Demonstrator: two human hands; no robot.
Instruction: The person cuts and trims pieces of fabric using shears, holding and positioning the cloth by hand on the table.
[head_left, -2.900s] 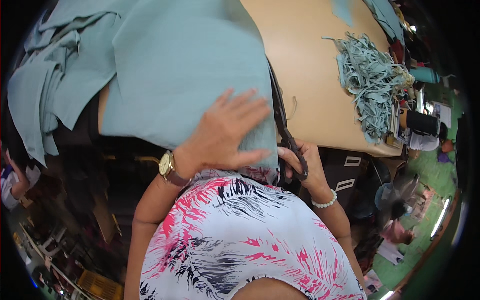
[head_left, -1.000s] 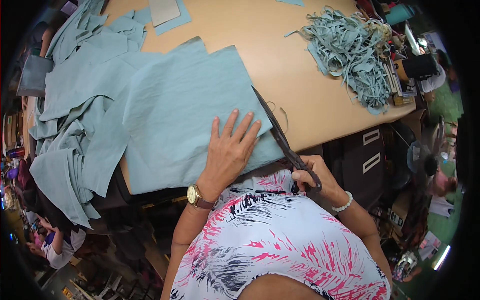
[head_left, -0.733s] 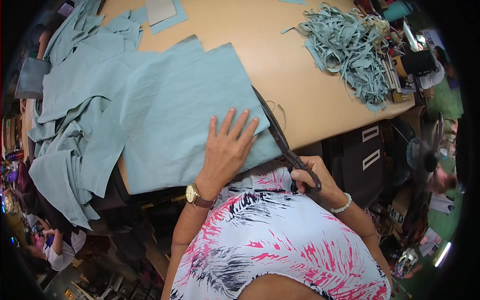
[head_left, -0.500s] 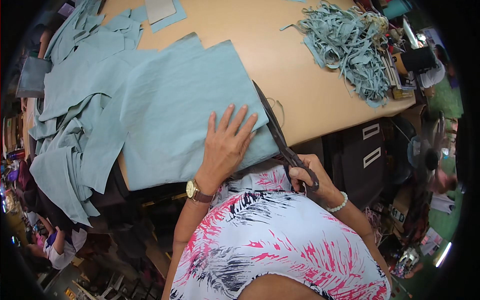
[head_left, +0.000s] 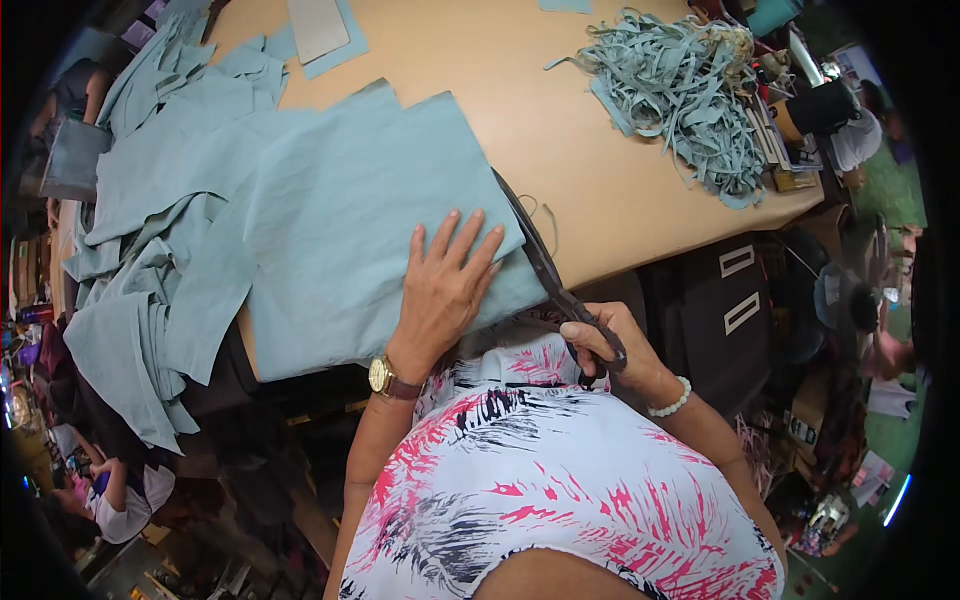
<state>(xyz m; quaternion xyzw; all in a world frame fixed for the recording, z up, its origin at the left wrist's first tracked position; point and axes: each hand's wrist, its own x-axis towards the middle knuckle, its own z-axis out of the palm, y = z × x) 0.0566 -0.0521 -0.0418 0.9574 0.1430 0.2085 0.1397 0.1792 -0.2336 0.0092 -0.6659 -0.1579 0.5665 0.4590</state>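
Right hand (head_left: 612, 345): fingers and thumb closed around the handles of the dark scissors (head_left: 552, 275), just off the table's near edge. Blades point up and away along the cloth's right edge; whether they are parted, cannot tell. Pale beaded bracelet (head_left: 672, 402) on that wrist.

Left hand (head_left: 445, 290): grasping nothing; palm down on the cloth (head_left: 350, 190), fingers spread, tips pointing away from the body. Watch (head_left: 380, 376) on a brown strap at the wrist.

Cloth: blue-green, spread on the near part of the tan table (head_left: 450, 50), front edge at the table's edge. Second layer or fold shows below its right corner; cannot tell which.

Thin curled snippet (head_left: 553, 232) just right of the blades. Left of the cloth, a rumpled heap (head_left: 150, 230) of the same colour, partly hanging over the edge. Far side: pale card (head_left: 318, 28) on a blue-green piece. Far right: tangled strips (head_left: 690, 110), well apart from the hands.
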